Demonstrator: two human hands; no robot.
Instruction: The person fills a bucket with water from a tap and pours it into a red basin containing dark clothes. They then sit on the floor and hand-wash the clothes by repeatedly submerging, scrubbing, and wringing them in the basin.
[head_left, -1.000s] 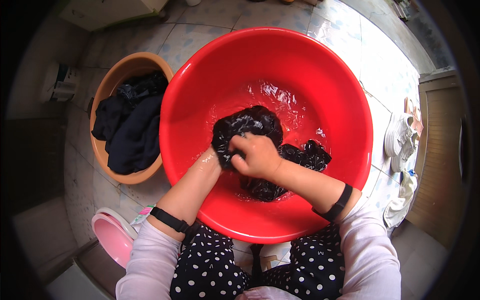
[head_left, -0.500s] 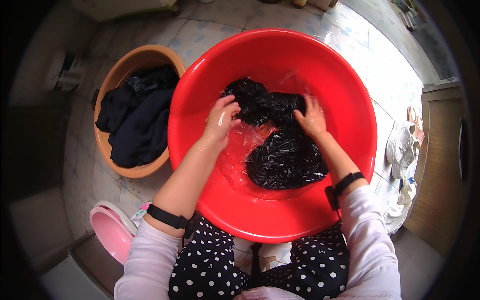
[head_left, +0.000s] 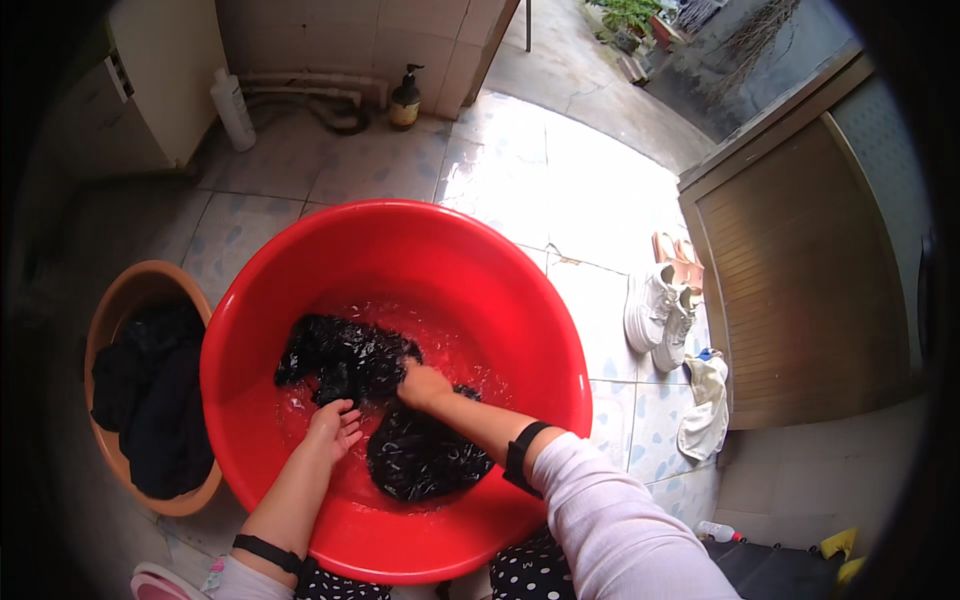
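Observation:
A dripping black garment [head_left: 350,355] lies bunched in shallow water inside the big red basin [head_left: 400,240], with a second rounded black bulge [head_left: 430,460] nearer me. Whether the two lumps are one piece I cannot tell. My right hand [head_left: 424,386] grips the cloth at its right end, its fingertips partly hidden in the folds. Just below the upper lump, my left hand [head_left: 334,430] is open, palm turned up and fingers apart, holding nothing.
An orange basin [head_left: 105,425] of dark clothes touches the red one's left side. White sneakers [head_left: 655,310] and pink sandals [head_left: 682,255] stand by the wooden door [head_left: 800,280]. A pump bottle [head_left: 405,100] and a white bottle [head_left: 232,110] stand at the far wall.
The view has swung up and right, so the basin sits lower and further left. My right hand has gone from open beside the cloth to gripping it; my left hand stays open.

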